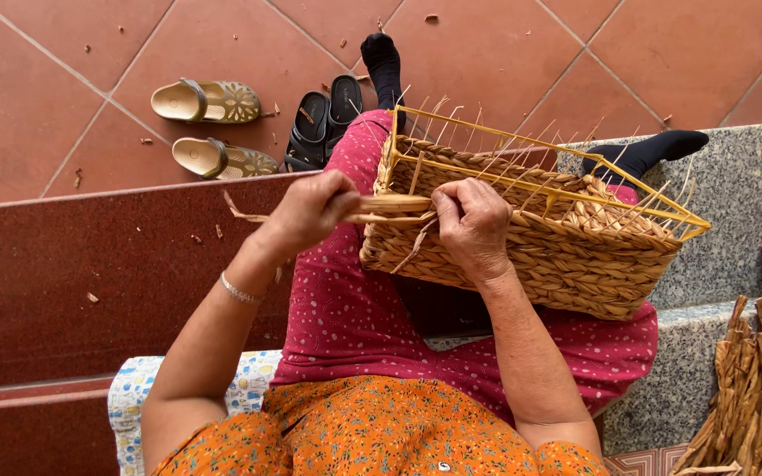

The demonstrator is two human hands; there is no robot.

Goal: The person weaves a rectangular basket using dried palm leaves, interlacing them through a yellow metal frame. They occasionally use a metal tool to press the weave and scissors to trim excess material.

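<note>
A half-woven straw basket (566, 256) on a yellow wire frame (487, 134) rests tilted on my lap, over pink dotted trousers. My left hand (310, 211) is closed around a flat dried straw strand (390, 204) and holds it taut out from the basket's near corner. My right hand (472, 227) grips the same corner, fingers pinching the strand against the woven wall. Thin upright stakes stick out along the basket's far rim.
A bundle of dried straw strips (751, 388) lies on the grey stone step at the right. On the red tile floor ahead stand tan sandals (209, 101) and black sandals (326, 119). Straw scraps litter the floor. A patterned cushion (134, 392) is under me.
</note>
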